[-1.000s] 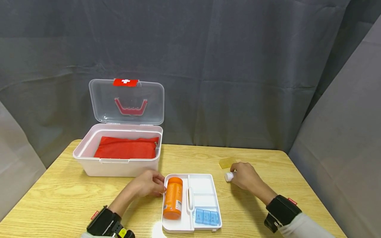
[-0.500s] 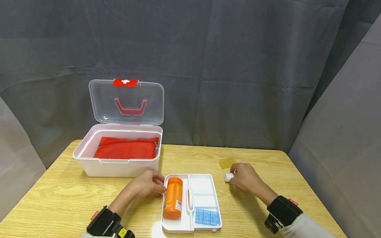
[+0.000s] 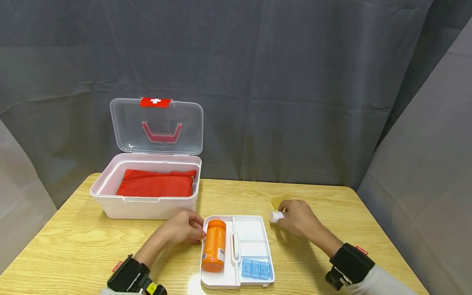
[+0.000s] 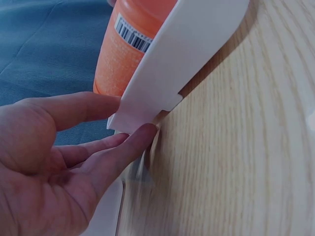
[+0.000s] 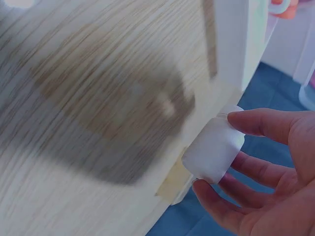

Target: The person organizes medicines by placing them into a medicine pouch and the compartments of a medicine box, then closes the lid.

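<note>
In the head view my right hand (image 3: pixel 298 219) holds a small white bottle (image 3: pixel 276 216) above the table, right of a white tray (image 3: pixel 252 223). The right wrist view shows the thumb and fingertips round that white bottle (image 5: pixel 214 150), which lies on its side. My left hand (image 3: pixel 184 227) pinches the tray's left edge; in the left wrist view the thumb is at the rim and a fingertip near the base of the tray wall (image 4: pixel 192 44). An orange bottle (image 3: pixel 214 246) lies in the tray's left compartment. A blue pill organizer (image 3: pixel 256 268) sits in its lower right compartment.
A white box (image 3: pixel 147 207) with its clear lid (image 3: pixel 162 112) raised stands at the back left. Inside lies a red zip pouch (image 3: pixel 156 183). A yellow translucent piece (image 3: pixel 277 201) lies on the wooden table (image 3: pixel 236 196) behind my right hand. Grey cloth hangs behind.
My right hand has moved a little left and away from me with the white bottle, now partly covering the yellow piece. My left hand and the tray have stayed in place.
</note>
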### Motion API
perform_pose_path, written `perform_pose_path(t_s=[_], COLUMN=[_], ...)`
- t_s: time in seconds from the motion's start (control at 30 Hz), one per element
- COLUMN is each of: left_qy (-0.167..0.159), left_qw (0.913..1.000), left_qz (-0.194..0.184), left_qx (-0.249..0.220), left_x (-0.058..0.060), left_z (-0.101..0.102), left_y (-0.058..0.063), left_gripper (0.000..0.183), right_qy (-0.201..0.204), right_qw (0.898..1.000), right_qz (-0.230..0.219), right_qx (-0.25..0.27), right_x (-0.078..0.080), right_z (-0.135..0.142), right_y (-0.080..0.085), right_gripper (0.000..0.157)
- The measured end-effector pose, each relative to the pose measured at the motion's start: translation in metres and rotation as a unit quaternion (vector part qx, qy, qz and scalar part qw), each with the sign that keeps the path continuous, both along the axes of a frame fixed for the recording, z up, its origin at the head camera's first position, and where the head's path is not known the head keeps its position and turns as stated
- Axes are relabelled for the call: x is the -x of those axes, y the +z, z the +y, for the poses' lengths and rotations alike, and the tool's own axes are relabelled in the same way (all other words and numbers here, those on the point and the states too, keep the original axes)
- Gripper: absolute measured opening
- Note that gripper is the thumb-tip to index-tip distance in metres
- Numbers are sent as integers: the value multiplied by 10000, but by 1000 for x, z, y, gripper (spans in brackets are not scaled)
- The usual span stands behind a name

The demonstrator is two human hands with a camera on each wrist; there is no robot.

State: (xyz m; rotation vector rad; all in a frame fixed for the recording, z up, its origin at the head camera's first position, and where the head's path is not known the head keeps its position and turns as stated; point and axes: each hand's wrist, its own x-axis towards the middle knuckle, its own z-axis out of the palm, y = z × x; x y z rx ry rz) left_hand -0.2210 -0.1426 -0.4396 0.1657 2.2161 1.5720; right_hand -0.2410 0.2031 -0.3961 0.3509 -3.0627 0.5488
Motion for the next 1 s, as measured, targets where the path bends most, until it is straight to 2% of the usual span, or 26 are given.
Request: perform_pose_path(t_s=[0.2,0.4,0.7,1.0], left_qy=[-74,-68,-77,-61], left_qw=[9999,9999,9999,9999], left_qz=[124,126,94,122], left_qx=[-67,-64,-44,39], left_x=[-1,-2,-1,0], left_z=[-1,-1,-1,-1], left_y=[0,1,0,-1], left_gripper=[32,32,32,32], right_qy=[117,276,730,1139], right_qw=[9998,9994,9969,9931], right_qz=[85,59,-56,-121], right_qx=[168,191,286,262], right_x=[-12,-25,-41,-49], right_z=[-19,-40,-59,-63], right_y=[9,15,12,7], right_gripper=[20,18,18,22])
